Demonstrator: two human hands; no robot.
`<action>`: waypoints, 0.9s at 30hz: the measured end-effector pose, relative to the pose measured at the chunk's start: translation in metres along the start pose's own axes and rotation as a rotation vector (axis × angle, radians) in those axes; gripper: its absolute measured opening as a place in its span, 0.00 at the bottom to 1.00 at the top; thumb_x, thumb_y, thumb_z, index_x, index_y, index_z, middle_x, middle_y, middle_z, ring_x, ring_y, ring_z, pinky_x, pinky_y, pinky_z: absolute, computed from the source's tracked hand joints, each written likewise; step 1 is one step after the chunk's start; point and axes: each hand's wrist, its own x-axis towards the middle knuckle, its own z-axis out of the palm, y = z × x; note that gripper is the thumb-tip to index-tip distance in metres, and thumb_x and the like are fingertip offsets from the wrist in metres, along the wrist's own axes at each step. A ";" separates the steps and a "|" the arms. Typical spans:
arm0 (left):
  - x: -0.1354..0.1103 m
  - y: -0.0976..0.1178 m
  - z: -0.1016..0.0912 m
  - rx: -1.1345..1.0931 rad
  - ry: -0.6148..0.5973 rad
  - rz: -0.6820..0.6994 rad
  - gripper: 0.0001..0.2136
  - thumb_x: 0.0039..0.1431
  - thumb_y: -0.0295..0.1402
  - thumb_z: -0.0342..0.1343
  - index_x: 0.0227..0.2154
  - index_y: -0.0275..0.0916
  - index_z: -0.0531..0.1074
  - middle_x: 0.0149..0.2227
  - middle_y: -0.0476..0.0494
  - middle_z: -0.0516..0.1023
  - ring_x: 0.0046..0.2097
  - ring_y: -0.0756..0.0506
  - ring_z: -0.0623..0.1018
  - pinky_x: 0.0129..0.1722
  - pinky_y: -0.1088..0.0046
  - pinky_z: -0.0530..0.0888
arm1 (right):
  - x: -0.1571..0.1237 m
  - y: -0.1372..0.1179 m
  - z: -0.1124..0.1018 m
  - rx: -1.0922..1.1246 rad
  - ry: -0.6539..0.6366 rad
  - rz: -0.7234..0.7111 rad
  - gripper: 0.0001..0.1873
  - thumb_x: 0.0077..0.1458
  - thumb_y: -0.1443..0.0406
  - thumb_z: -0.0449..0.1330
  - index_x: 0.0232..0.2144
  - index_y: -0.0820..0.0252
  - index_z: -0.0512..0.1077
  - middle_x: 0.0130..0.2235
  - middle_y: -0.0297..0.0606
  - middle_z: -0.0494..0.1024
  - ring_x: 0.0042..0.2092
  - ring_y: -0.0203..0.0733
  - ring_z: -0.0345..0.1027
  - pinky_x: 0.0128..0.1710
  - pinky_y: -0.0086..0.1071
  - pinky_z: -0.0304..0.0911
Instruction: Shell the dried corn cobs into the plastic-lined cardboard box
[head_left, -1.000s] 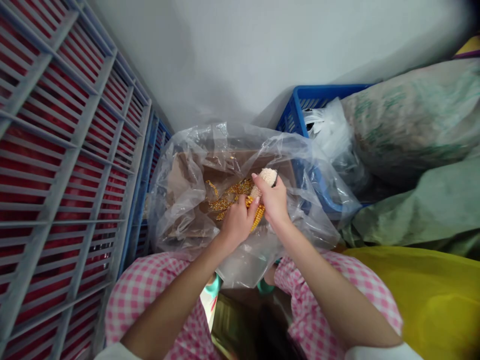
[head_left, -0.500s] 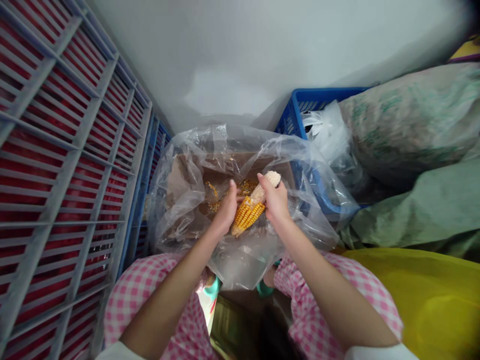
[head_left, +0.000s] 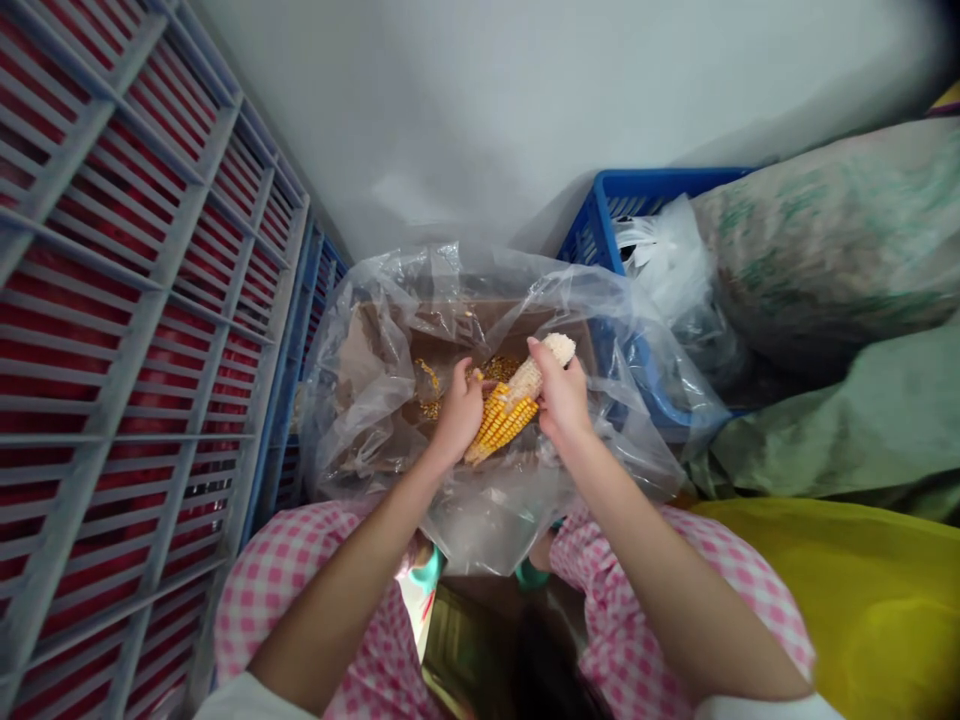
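**A:** What do we have over the box?

**B:** We count one corn cob [head_left: 506, 415], held above a cardboard box [head_left: 382, 340] lined with a clear plastic bag [head_left: 360, 400]. Kernels cover its lower half; the upper end is bare and pale.

**A:** And the hands?

**B:** Close together, both on the cob. The right hand [head_left: 562, 395] wraps the bare end, and the left hand [head_left: 459, 410] presses against the kernelled part. We cannot tell whether the cob's tip touches the bottom of the box.

**A:** Why hold it like that?

**B:** We judge that gripping the bare end leaves the kernelled part free for the left hand. Working inside the bag's raised sides would keep loose kernels from scattering. The box sits between knees in pink gingham trousers [head_left: 292, 570], within easy reach.

**A:** Counts nearby?

**B:** Loose kernels [head_left: 499, 368] lie on the cardboard in two patches, too many to count. We also note one blue plastic crate [head_left: 637, 190], two stuffed sacks [head_left: 825, 240], one yellow tub [head_left: 832, 600] and, on the left, a stack of red-and-grey slatted crates [head_left: 112, 330].
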 end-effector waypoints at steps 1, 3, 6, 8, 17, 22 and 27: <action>0.002 0.001 -0.003 0.035 0.005 0.050 0.22 0.62 0.36 0.38 0.57 0.33 0.54 0.52 0.33 0.69 0.53 0.44 0.70 0.52 0.65 0.64 | 0.000 -0.002 0.000 0.000 0.005 -0.003 0.21 0.32 0.60 0.67 0.30 0.59 0.65 0.26 0.26 0.69 0.25 0.31 0.61 0.27 0.27 0.60; 0.003 0.004 -0.009 0.137 0.042 0.149 0.23 0.62 0.38 0.39 0.56 0.32 0.56 0.57 0.33 0.64 0.58 0.43 0.63 0.56 0.65 0.59 | 0.000 -0.005 -0.001 0.005 0.011 0.002 0.21 0.32 0.60 0.67 0.30 0.59 0.65 0.25 0.26 0.68 0.25 0.30 0.61 0.27 0.26 0.60; -0.005 0.008 -0.012 0.180 -0.096 0.198 0.22 0.61 0.44 0.38 0.50 0.35 0.64 0.52 0.35 0.69 0.54 0.42 0.68 0.52 0.66 0.63 | 0.002 -0.008 -0.002 0.026 0.013 0.011 0.21 0.32 0.60 0.67 0.30 0.59 0.65 0.25 0.26 0.67 0.24 0.31 0.60 0.25 0.27 0.59; -0.014 0.009 -0.009 0.184 -0.288 0.214 0.22 0.59 0.48 0.41 0.45 0.38 0.67 0.44 0.40 0.75 0.46 0.43 0.73 0.45 0.68 0.67 | 0.004 -0.009 -0.003 0.043 0.003 -0.011 0.21 0.33 0.59 0.67 0.31 0.58 0.65 0.25 0.25 0.66 0.24 0.31 0.60 0.25 0.27 0.59; -0.024 0.008 0.001 0.163 -0.153 0.177 0.22 0.61 0.44 0.36 0.31 0.35 0.71 0.34 0.42 0.76 0.38 0.45 0.73 0.41 0.70 0.67 | 0.005 -0.008 -0.002 -0.013 -0.050 -0.025 0.23 0.33 0.57 0.66 0.32 0.58 0.64 0.26 0.27 0.67 0.27 0.32 0.62 0.26 0.27 0.59; -0.022 0.013 -0.005 0.115 -0.218 0.242 0.22 0.60 0.46 0.36 0.33 0.36 0.71 0.34 0.42 0.76 0.37 0.45 0.74 0.39 0.71 0.67 | 0.002 -0.016 -0.002 0.006 -0.048 -0.059 0.21 0.33 0.58 0.66 0.31 0.58 0.64 0.26 0.26 0.66 0.26 0.32 0.61 0.27 0.28 0.59; -0.032 0.013 -0.005 0.378 -0.194 0.319 0.19 0.59 0.46 0.39 0.36 0.38 0.68 0.30 0.42 0.75 0.34 0.43 0.74 0.35 0.70 0.66 | 0.000 -0.016 -0.002 -0.002 -0.063 -0.103 0.21 0.33 0.57 0.67 0.31 0.59 0.65 0.27 0.27 0.67 0.27 0.31 0.61 0.28 0.27 0.59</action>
